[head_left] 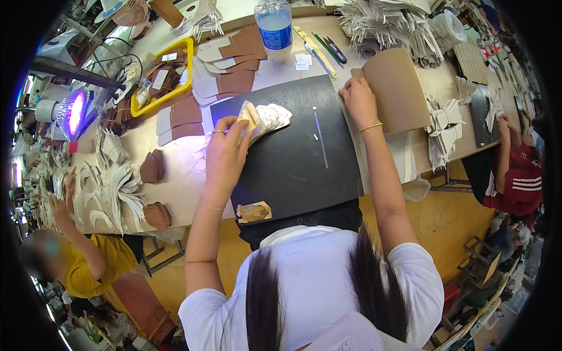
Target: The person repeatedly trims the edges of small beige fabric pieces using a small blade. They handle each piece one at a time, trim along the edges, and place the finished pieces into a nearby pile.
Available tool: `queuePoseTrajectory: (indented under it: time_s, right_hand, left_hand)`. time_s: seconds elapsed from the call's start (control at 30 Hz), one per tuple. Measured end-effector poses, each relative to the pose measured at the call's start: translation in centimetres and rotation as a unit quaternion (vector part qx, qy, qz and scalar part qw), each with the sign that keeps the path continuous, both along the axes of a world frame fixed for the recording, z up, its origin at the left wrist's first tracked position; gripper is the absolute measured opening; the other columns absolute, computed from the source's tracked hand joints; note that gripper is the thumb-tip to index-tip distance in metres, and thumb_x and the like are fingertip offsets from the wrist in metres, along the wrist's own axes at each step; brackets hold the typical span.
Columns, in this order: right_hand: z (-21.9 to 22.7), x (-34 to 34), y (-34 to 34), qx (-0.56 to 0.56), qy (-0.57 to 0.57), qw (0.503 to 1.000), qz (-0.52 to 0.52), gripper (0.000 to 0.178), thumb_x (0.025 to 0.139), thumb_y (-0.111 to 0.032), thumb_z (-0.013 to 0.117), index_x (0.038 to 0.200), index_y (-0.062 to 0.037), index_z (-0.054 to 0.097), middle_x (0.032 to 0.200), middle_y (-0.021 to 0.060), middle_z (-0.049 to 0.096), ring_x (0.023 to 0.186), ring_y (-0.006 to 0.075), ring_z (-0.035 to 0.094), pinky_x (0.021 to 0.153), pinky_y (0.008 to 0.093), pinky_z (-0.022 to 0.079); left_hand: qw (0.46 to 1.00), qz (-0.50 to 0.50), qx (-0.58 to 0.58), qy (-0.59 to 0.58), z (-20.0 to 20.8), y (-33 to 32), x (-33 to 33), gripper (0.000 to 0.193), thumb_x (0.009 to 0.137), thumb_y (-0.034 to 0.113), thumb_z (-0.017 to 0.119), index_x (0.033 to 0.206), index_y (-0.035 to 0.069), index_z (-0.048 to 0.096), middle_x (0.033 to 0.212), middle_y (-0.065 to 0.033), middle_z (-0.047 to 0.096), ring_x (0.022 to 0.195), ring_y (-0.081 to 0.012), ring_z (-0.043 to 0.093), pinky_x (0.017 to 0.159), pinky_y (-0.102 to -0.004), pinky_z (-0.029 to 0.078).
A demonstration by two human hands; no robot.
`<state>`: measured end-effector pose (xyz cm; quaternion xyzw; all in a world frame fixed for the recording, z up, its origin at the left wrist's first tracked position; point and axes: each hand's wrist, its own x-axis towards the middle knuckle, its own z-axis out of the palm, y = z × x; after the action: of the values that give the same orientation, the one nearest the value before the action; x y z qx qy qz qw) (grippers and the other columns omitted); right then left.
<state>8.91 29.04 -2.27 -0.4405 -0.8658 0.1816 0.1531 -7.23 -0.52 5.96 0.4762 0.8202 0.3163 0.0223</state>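
Observation:
Between the thumb and fingers of my left hand (227,153) is a small yellowish block (249,116), which looks wrapped in clear plastic. It sits against the left end of a fanned stack of white cut pieces (274,118). Under them lies a black mat (293,175). My right hand (358,100) is off the mat's upper right, its fingers bent together at the left edge of a brown sheet (398,88). What those fingertips pinch, if anything, is too small to make out. A thin pale blue strip (322,140) lies on the mat's right half.
Rows of brown-and-white pieces (231,58) lie beyond the mat, beside a yellow basket (190,58). A water bottle (274,29), a cutter (316,51) and pens (331,48) stand or lie farther back. A lit lamp (73,114) is at left. Co-workers sit on both sides.

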Motion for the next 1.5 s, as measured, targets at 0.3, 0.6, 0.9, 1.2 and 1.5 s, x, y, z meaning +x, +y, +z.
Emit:
queuePoseTrajectory:
  time_s: [0.3, 0.6, 0.9, 1.2, 1.5]
  right_hand:
    - [3.5, 1.7, -1.8, -0.139, 0.139, 0.980, 0.013, 0.015, 0.093, -0.018, 0.071, 0.095, -0.0036, 0.069, 0.100, 0.0109, 0.064, 0.083, 0.0256, 0.066, 0.077, 0.0375, 0.053]
    - [6.3, 3.7, -15.4, -0.306, 0.267, 0.888, 0.215, 0.010, 0.089, -0.007, 0.077, 0.092, -0.0039, 0.068, 0.103, 0.0031, 0.060, 0.080, 0.0085, 0.058, 0.069, 0.0225, 0.049]
    - [5.4, 4.6, -16.1, -0.683, 0.371, 0.590, 0.220, 0.023, 0.108, -0.027, 0.054, 0.101, -0.0061, 0.059, 0.103, 0.0054, 0.058, 0.102, 0.0125, 0.058, 0.090, 0.0289, 0.049]
    - [6.3, 4.9, -14.5, -0.516, 0.191, 0.745, 0.377, 0.027, 0.104, -0.030, 0.061, 0.095, -0.0052, 0.063, 0.054, -0.0042, 0.050, 0.049, 0.0132, 0.049, 0.074, 0.0326, 0.049]
    - [6.6, 4.2, -14.2, -0.681, 0.462, 0.471, 0.317, 0.028, 0.108, -0.030, 0.052, 0.109, -0.0031, 0.061, 0.071, 0.0001, 0.055, 0.052, 0.0057, 0.048, 0.059, 0.0264, 0.046]
  left_hand:
    - [0.990, -0.142, 0.000, -0.017, -1.9, -0.4, 6.5, 0.026, 0.085, 0.011, 0.079, 0.109, 0.002, 0.072, 0.120, -0.0187, 0.065, 0.105, -0.0365, 0.065, 0.091, -0.0434, 0.054]
    - [0.936, -0.046, 0.066, -0.342, -2.0, -0.1, 8.0, 0.038, 0.082, 0.019, 0.085, 0.113, 0.001, 0.073, 0.111, -0.0116, 0.068, 0.102, -0.0224, 0.065, 0.087, -0.0331, 0.051]
    - [0.754, -0.029, 0.076, -0.652, -1.5, -1.9, 6.5, 0.014, 0.094, 0.011, 0.075, 0.096, -0.002, 0.072, 0.089, -0.0082, 0.071, 0.086, -0.0135, 0.068, 0.078, -0.0252, 0.054]
    - [0.403, -0.222, 0.286, -0.841, -2.2, -2.6, 4.3, 0.023, 0.109, 0.028, 0.050, 0.101, 0.008, 0.059, 0.087, -0.0082, 0.064, 0.070, -0.0148, 0.062, 0.082, -0.0374, 0.050]
    - [0.525, -0.231, 0.256, -0.778, -1.4, -2.9, 4.5, 0.030, 0.107, 0.024, 0.054, 0.124, 0.001, 0.064, 0.103, -0.0125, 0.072, 0.077, -0.0227, 0.068, 0.084, -0.0348, 0.052]
